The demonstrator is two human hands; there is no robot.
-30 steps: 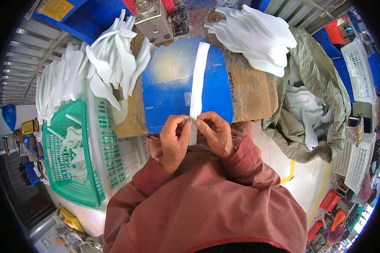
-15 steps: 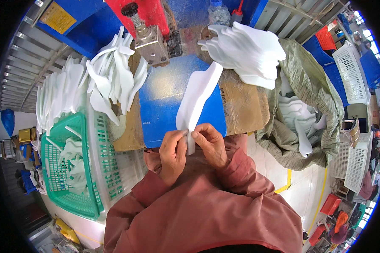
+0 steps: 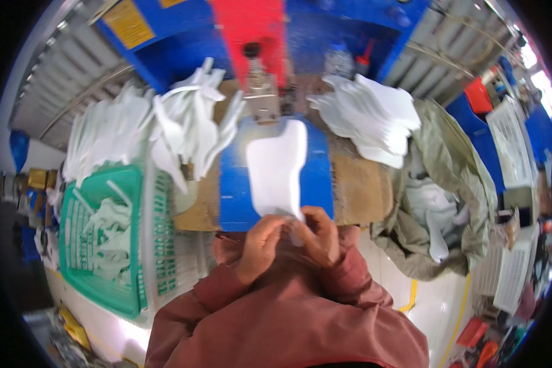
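Observation:
A long white piece (image 3: 275, 168), wavy-edged and soft-looking, lies over the blue board (image 3: 233, 190) with its broad face up. My left hand (image 3: 257, 246) pinches its near end, thumb and fingers pressed together. On the right side of that same end, my right hand (image 3: 321, 239) grips it as well. The fingers partly cover the near end, and motion blurs them a little. Just beyond the piece's far tip stands a metal press head (image 3: 262, 98) with a knurled black knob, on a red upright (image 3: 251, 27).
Stacks of similar white pieces lie at the left (image 3: 107, 132), the left centre (image 3: 190, 119) and the right (image 3: 374, 113). A green basket (image 3: 140, 239) at the left and a greenish sack (image 3: 466, 159) at the right hold more. Brown cardboard (image 3: 362, 190) flanks the board.
The white piece has gone from slanted and partly edge-on to lying broad face up, its far end nearer the press head. Both hands keep hold of its near end. My view has shifted.

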